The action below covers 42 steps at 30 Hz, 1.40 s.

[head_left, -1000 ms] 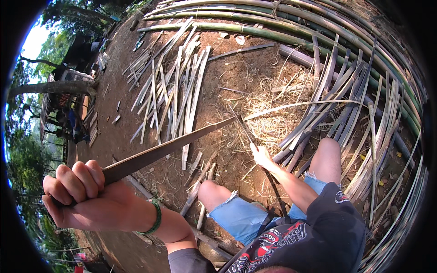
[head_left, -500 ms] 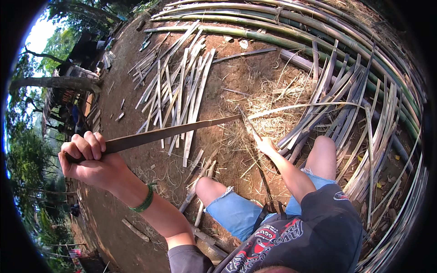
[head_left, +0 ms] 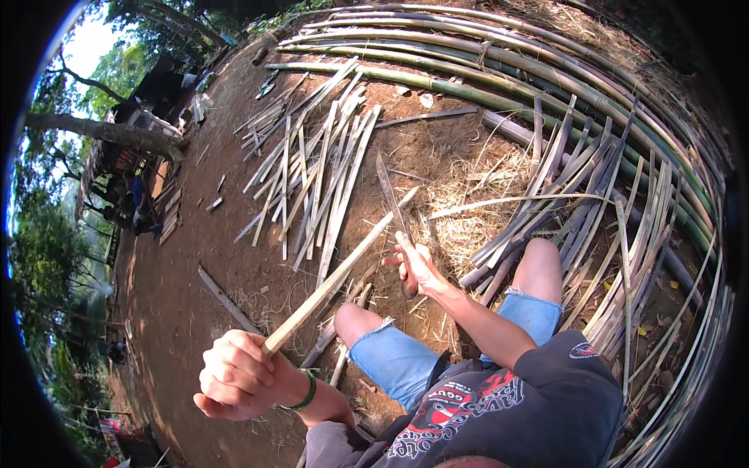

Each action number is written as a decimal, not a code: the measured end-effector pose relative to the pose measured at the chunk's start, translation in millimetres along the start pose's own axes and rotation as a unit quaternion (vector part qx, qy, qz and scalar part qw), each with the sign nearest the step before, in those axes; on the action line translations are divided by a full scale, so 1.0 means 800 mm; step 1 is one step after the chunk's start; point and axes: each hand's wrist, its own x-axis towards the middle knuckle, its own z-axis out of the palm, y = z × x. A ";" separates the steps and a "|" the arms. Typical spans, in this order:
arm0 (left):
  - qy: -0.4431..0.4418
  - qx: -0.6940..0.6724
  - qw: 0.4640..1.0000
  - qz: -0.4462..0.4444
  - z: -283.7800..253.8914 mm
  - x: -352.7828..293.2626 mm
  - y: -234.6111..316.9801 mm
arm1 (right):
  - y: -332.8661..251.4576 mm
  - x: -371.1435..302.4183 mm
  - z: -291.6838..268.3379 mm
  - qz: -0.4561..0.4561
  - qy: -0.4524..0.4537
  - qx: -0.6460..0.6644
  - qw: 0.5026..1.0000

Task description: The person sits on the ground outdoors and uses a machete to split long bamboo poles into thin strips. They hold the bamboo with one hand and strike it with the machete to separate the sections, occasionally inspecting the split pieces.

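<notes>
My left hand (head_left: 243,376) is closed around the near end of a split bamboo strip (head_left: 331,285), held out at the lower left. The strip slants up to the right, its pale side showing. My right hand (head_left: 415,267), in front of my knees, grips a long-bladed knife (head_left: 387,181) by its handle, with some fingers loosely extended. The blade points away from me and crosses the strip close to its far end; whether they touch I cannot tell.
Many split bamboo strips (head_left: 343,195) lie on the dirt ahead. Dark strips (head_left: 566,187) are heaped at the right, beside curly shavings (head_left: 476,226). Long green poles (head_left: 437,78) stretch across the back. A tree trunk (head_left: 109,134) and shelter stand at the far left.
My left hand has come down and right, toward my body, and the strip now shows its pale side instead of its dark one. My right hand has moved left, with the knife visible along its blade.
</notes>
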 end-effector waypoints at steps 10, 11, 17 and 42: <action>0.076 0.114 0.947 -0.290 -0.033 -0.176 0.063 | -0.036 0.048 0.015 -0.091 0.052 0.094 0.990; 0.073 0.068 0.926 -0.364 -0.041 -0.189 0.071 | -0.046 0.052 0.012 -0.101 0.045 0.099 0.989; -0.004 -0.045 0.715 -0.698 -0.070 -0.227 0.068 | -0.074 0.054 -0.011 -0.161 0.031 0.054 0.985; 0.020 0.070 0.756 -0.650 -0.001 -0.212 -0.143 | -0.141 -0.062 -0.116 -0.480 -0.131 -0.662 0.560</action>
